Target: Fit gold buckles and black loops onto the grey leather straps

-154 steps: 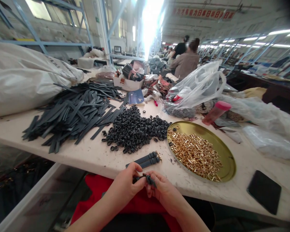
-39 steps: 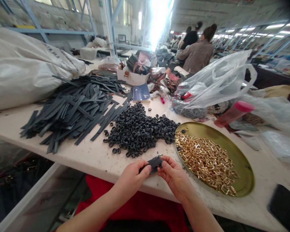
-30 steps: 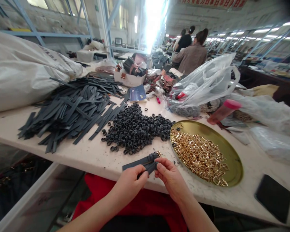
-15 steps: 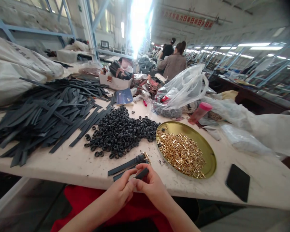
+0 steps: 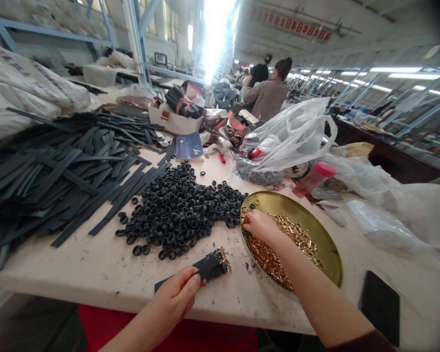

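My left hand [image 5: 179, 292] is closed on a dark strap [image 5: 207, 265] just above the front of the table. Under and beside that strap lie several dark straps with gold buckles [image 5: 224, 259] at their ends. My right hand [image 5: 261, 226] reaches into the round gold tray [image 5: 324, 244], at its left side, among a heap of small gold buckles [image 5: 301, 234]. Its fingers are bent and pinched together, and whatever is between them is hidden. Left of the tray is a pile of small black loops [image 5: 183, 205].
A large heap of dark strips [image 5: 66, 166] covers the table's left side. Behind are a blue booklet [image 5: 189, 146], a clear plastic bag [image 5: 289, 137] and a pink-capped bottle [image 5: 314, 179]. A black phone-like slab [image 5: 380, 305] lies at right. Two people [image 5: 269, 95] sit farther back.
My right hand has left the strap and moved right and forward into the tray. My left hand keeps the strap and has shifted slightly left. The view has shifted a little.
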Motion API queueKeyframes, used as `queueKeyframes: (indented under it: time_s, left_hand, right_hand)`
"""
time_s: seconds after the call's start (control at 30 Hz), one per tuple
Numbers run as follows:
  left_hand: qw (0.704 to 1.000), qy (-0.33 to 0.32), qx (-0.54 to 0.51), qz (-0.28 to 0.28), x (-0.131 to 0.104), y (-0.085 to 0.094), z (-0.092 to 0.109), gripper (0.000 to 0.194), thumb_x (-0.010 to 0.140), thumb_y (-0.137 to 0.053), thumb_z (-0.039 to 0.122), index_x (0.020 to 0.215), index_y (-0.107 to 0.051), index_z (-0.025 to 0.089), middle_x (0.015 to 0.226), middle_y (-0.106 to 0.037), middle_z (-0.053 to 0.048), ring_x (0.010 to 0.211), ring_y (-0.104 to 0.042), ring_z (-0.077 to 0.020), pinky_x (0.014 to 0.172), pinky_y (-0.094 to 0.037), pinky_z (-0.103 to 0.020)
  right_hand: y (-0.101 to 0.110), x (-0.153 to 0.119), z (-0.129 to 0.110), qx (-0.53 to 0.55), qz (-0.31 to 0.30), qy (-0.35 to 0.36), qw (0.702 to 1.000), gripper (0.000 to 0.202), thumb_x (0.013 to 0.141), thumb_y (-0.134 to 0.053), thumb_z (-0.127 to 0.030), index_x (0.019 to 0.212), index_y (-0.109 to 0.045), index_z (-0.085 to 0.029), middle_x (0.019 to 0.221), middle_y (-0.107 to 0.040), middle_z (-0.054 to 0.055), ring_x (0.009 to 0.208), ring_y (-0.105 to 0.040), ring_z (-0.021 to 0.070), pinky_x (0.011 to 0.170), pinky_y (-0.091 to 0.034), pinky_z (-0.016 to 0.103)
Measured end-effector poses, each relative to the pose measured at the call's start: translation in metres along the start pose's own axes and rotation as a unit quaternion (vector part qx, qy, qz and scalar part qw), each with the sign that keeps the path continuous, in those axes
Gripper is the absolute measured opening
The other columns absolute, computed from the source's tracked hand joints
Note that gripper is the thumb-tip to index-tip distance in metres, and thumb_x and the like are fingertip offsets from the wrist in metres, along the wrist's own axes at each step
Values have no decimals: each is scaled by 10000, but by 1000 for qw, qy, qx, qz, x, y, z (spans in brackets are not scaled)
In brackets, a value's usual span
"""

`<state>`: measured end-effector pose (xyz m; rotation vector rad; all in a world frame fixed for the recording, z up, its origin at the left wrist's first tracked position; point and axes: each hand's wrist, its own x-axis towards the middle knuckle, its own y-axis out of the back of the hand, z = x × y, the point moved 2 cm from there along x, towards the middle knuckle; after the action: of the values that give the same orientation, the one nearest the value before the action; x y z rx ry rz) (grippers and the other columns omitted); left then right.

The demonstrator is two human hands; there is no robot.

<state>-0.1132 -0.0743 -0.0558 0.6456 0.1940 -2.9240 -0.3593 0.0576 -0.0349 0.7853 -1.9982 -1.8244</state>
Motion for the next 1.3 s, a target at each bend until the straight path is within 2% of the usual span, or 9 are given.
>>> queueKeyframes:
  time_s: [0.23,0.5,0.63,0.73,0.83,0.87,1.03,1.13,1.3]
  left_hand:
    - [998,30,55,-9,4,1,6,382,779,-383,539,802,-479,170,448,-298,101,356,-225,-62,346,-152,-178]
    - [992,9,126,2,-12,-7,17,298,804,-318,418,787,-477,167,453,-377,85,326,-281,-60,317,-202,-161]
    - [990,-25,136,25,-19,-7,23,306,796,-333,426,774,-485,160,465,-386,78,344,-305,-61,331,-227,-162]
    - [990,-47,124,49,-23,-9,28,315,788,-337,438,778,-483,159,458,-378,81,346,-299,-62,335,-237,-163]
    - [991,-52,113,49,-31,-15,32,282,781,-353,418,757,-476,165,446,-373,84,341,-296,-61,332,-235,-162]
    - [992,-51,111,41,-34,-18,32,269,782,-359,407,748,-475,167,439,-371,85,337,-292,-60,329,-228,-161]
    - [994,-49,96,6,-54,-24,26,260,800,-364,383,762,-498,162,402,-358,95,314,-264,-51,323,-183,-160]
    - [994,-55,90,10,-60,-22,23,241,798,-371,355,744,-500,159,383,-344,101,305,-260,-46,330,-182,-161]
    - [997,-36,67,-25,-63,-19,19,235,803,-373,363,766,-487,162,371,-336,108,296,-236,-48,313,-157,-165]
  right_hand:
    - [-3,4,5,-35,-30,19,999,74,650,-610,-237,690,-630,-179,816,-596,68,732,-572,190,612,-352,257]
    - [-3,-19,1,71,53,70,994,86,703,-512,-118,667,-563,-177,694,-572,36,703,-530,173,670,-359,276]
    - [8,-50,-14,174,110,100,973,119,799,-444,-193,801,-563,-184,793,-582,46,749,-534,171,711,-398,305]
    - [14,-85,-41,334,80,127,931,219,852,-391,-302,956,-553,-196,766,-579,22,692,-560,142,638,-442,277]
    - [15,-119,-71,569,-42,121,812,275,813,-483,-377,996,-581,-198,669,-548,-10,583,-537,113,560,-438,257]
    - [14,-127,-79,615,-68,109,778,282,788,-526,-383,990,-591,-196,656,-540,-17,560,-520,103,548,-430,251]
    - [2,-146,-94,730,-105,44,674,232,731,-623,-358,891,-607,-191,707,-533,-24,513,-453,54,493,-383,205]
    - [-7,-149,-95,747,-116,20,654,223,713,-642,-353,850,-622,-178,730,-538,-15,511,-445,47,488,-377,200]
    - [-13,-156,-98,731,-141,15,668,251,695,-656,-356,868,-639,-174,668,-530,-27,511,-439,55,511,-374,209]
